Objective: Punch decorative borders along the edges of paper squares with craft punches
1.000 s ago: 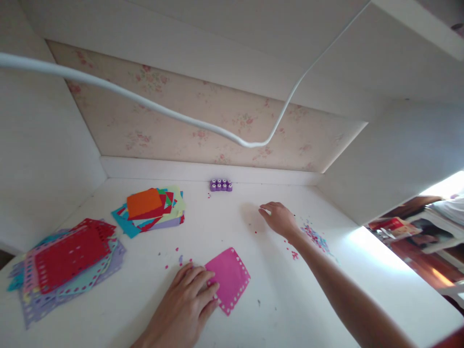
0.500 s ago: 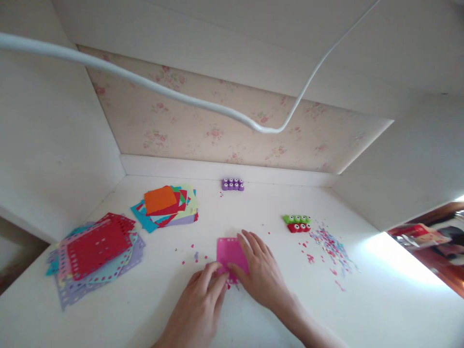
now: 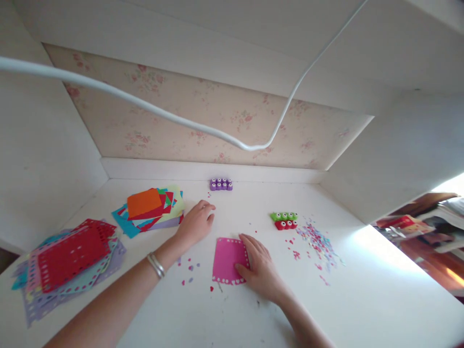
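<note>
A pink punched paper square lies flat on the white desk. My right hand rests on its right edge with the fingers spread flat, holding nothing. My left hand is stretched out over the desk, loosely curled and empty, between the pink square and a stack of unpunched coloured sheets with an orange one on top. A silver bracelet sits on the left wrist. A purple block of small punches stands at the back wall, beyond the left hand.
A pile of punched sheets, red on top, lies at the far left. Green and red punches sit right of centre, next to scattered paper confetti. A white cable hangs across the view. Desk walls close in on both sides.
My left hand left the pink square and reached forward and left toward the sheet stack. My right hand stayed on the square, which now lies flatter and more exposed.
</note>
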Available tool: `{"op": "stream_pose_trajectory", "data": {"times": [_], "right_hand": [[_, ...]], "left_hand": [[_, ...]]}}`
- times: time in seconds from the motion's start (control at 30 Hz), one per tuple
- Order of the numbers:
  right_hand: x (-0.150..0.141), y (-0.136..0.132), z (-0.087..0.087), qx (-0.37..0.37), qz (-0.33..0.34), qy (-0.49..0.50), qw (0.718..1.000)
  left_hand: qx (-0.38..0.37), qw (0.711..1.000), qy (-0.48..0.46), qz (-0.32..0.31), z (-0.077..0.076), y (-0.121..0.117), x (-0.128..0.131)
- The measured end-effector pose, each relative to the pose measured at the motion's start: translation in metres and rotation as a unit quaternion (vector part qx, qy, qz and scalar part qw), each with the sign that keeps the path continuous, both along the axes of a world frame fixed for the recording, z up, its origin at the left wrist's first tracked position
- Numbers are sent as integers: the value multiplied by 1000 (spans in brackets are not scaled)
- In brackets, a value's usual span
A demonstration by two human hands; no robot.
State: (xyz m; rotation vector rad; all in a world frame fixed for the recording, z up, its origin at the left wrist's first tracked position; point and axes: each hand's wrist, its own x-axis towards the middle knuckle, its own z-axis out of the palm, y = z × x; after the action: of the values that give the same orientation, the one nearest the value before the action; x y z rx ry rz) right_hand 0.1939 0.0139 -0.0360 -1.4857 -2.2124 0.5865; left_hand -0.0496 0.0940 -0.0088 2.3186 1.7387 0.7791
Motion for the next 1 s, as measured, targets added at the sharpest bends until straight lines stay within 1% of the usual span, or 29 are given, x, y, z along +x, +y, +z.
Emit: {"op": "stream_pose_trajectory", "data": {"times": [0.07, 0.13, 0.23, 0.3, 0.37, 0.5, 0.53, 0.63, 0.73, 0.8, 0.9, 0.97, 1.0], "right_hand": [[1, -1, 2, -10, 10, -14, 1000], [1, -2, 5, -16, 8, -16, 1000], [3, -3, 8, -3, 8, 8, 1000], [4, -2, 7, 10, 13, 25, 1000], [3, -1, 4, 15, 6, 36, 999], [-1, 2, -4, 28, -80, 38, 996], [-2, 3, -5, 34, -91, 33, 995], [-4, 5, -5, 39, -82, 26, 995], [-1, 5, 0, 23, -75, 48, 996], [1, 4, 4, 21, -62, 77, 995], [1, 1, 7, 14, -47, 123, 991], [-2, -2, 7, -25, -48, 171, 984], [-3, -4, 7, -59, -52, 211, 974]], "left_hand": [[3, 1000, 23, 18, 2, 32, 6], [9, 999, 40, 35, 5, 58, 12], [13, 997, 60, 37, 6, 85, 15], [8, 997, 72, 26, 5, 95, 14], [-2, 996, 84, 17, 4, 100, 10], [-29, 994, 108, 12, 3, 98, -2], [-37, 993, 111, 11, 4, 96, -5], [-59, 992, 111, 11, 9, 86, -16], [-72, 993, 91, 7, 13, 63, -25], [-83, 994, 71, -2, 13, 37, -28], [-92, 995, 33, -23, 7, -14, -28], [-94, 995, 9, -31, -2, -51, -25], [-95, 995, -13, -32, -7, -68, -24]]}}
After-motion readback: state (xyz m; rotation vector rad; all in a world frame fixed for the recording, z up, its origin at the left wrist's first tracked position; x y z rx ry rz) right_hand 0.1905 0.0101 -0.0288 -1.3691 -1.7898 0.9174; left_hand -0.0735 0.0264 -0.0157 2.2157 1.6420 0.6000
